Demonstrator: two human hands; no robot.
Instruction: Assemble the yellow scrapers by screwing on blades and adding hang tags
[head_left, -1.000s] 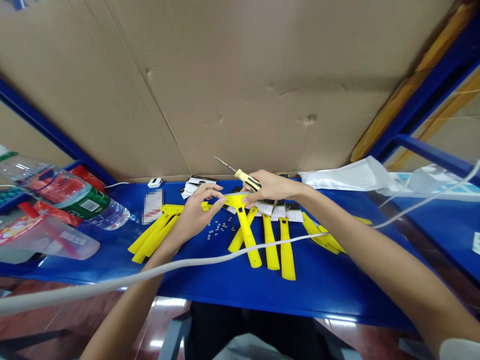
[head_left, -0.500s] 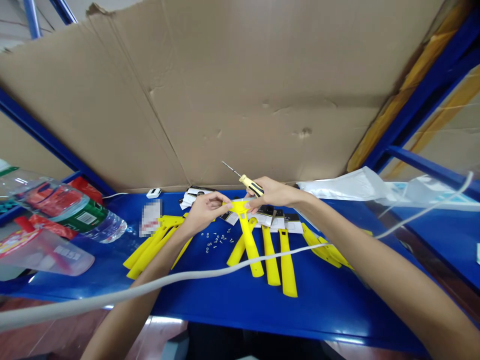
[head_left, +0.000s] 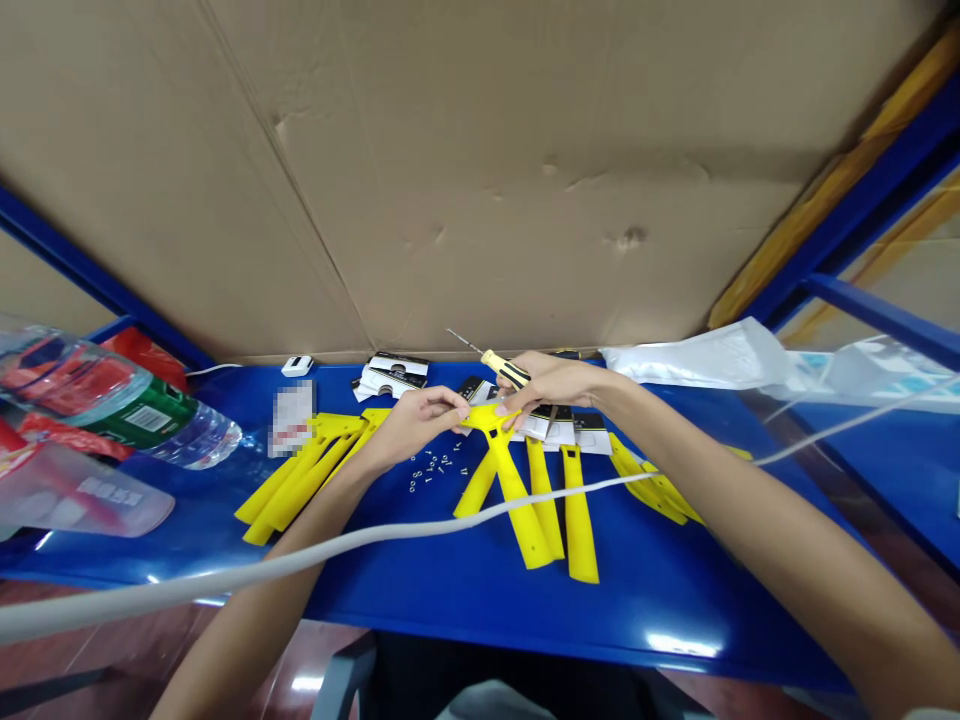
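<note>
My left hand (head_left: 411,425) is closed, thumb and fingers pinching the left end of the crossbar of a T-shaped yellow plastic scraper handle (head_left: 517,500). At the other end of that crossbar, my right hand (head_left: 551,380) grips the piece with thumb and fingertips. The same right hand keeps a screwdriver (head_left: 505,368) with a cream and black grip tucked in it, its thin shaft pointing up and left. Beneath the held piece lie more yellow handles (head_left: 579,520) on the blue tabletop. Small screws and nuts (head_left: 431,467) are scattered beside my left hand; whether it also pinches one is hidden.
More yellow pieces (head_left: 300,480) lie at left, others (head_left: 652,490) at right. Printed cards (head_left: 394,375) sit at the back. A water bottle (head_left: 142,410) and plastic cup (head_left: 82,490) stand left. A white cable (head_left: 375,538) crosses the foreground. Cardboard (head_left: 480,180) walls the back.
My view has tipped slightly downward. The held yellow handle has swung its lower end to the right, and my left hand has shifted a little right. Both hands keep their grip.
</note>
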